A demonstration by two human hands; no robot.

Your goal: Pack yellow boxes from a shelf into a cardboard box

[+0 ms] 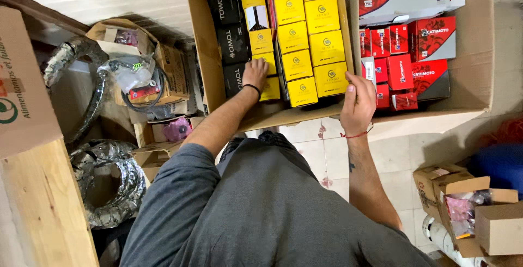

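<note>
Your left hand (255,74) presses flat, fingers spread, on a small yellow box (265,60); right hand (357,102) rests loosely curled, holding nothing, at three o'clock. Slide boxes squarely, keeping rows tight.

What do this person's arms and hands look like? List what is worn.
Left hand: bare, with a thin black wristband and a grey sleeve pushed up near the elbow. Right hand: bare, with a red string bracelet and a small dark forearm tattoo.
</note>
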